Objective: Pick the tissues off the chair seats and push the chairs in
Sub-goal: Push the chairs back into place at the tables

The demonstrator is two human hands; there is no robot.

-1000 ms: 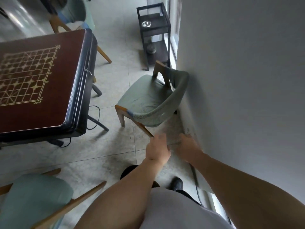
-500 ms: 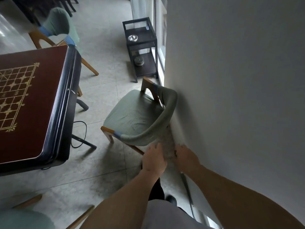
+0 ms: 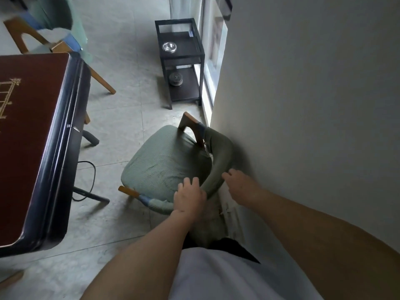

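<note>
Nearest the camera, the left hand (image 3: 189, 199) is laid over the curved backrest of the green chair (image 3: 164, 167), its fingers draped over the top of the rail toward the seat in what is judged a grip on the rail, though the fingertips are not clearly shown; the right hand (image 3: 239, 185) is held just beside the same backrest on the wall side, fingers loosely extended and holding nothing, and whether the rail is touched by it cannot be told.

The green chair is stood on the floor (image 3: 121, 135) close against the wall (image 3: 303, 105), well apart from the near right corner of the game table (image 3: 32, 137); its seat is turned toward the table, and no tissue can be made out on the cushion, only creases in the fabric; so the picking-up is judged done for this seat, while the pushing-in is judged only begun, since the chair has not been brought to the table's edge.

Farther off, beyond the table's far right corner, a second chair (image 3: 54, 24) is seen, its backrest close to that corner; its seat is hidden, so whether a tissue is left there cannot be told, and it may not be fully pushed in; by the window a black side stand (image 3: 180, 59) is set on the floor, which plays no part.
</note>
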